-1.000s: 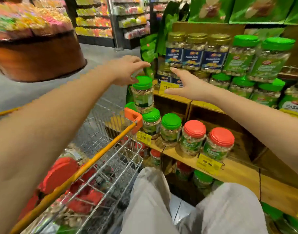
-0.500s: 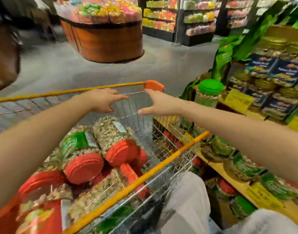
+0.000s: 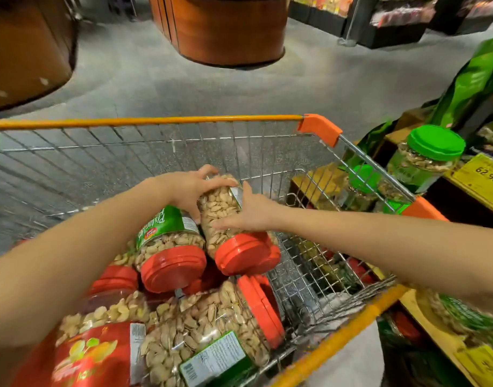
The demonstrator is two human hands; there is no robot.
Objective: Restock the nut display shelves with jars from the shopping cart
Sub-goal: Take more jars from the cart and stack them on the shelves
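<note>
Both hands are down inside the wire shopping cart [image 3: 267,152], on one clear jar of pistachios with a red lid [image 3: 234,233] that lies on its side. My left hand [image 3: 188,188] curls over the jar's far end and left side. My right hand [image 3: 249,210] lies flat against its right side. Beside it rests a second red-lidded jar with a green label [image 3: 169,241]. More red-lidded jars [image 3: 211,325] fill the near end of the cart. On the wooden shelf [image 3: 468,202] to the right stands a green-lidded jar [image 3: 427,157].
The cart's orange rim [image 3: 144,122] runs across the far side and its near right edge presses close to the shelves. Yellow price tags [image 3: 482,174] hang on the shelf edge. Round wooden display stands [image 3: 228,26] sit on the grey floor beyond. Green bags [image 3: 474,85] hang at right.
The view has swung from the shelf down to the cart. Both hands, which hovered above the cart's rim, have dropped into it and closed around the red-lidded pistachio jar.
</note>
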